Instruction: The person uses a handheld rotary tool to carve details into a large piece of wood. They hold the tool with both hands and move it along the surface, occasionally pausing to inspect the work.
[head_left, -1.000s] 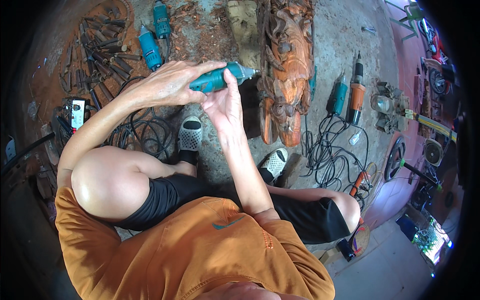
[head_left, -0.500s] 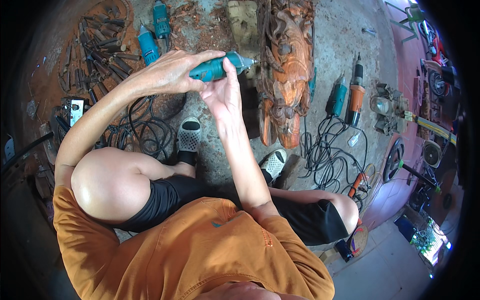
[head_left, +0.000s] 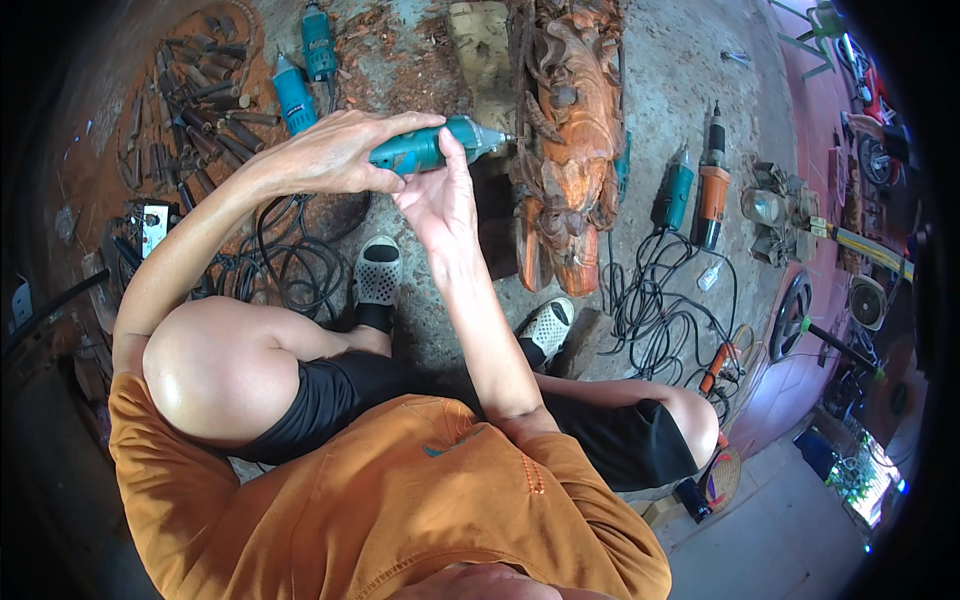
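Grinder [head_left: 425, 150] gripped in left hand [head_left: 335, 155], right hand [head_left: 440, 195] fingers cupping beneath; tip meeting half-shaped wood carving [head_left: 570, 130].

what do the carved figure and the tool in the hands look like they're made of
Carved figure: seemingly raw, unvarnished wood, with matte orange-brown grain and reddish chips on the ground around it.
Rotary grinder: teal body looks like moulded plastic with a slight sheen; its nose looks like bare grey metal. The left hand grips it, the right hand steadies it.
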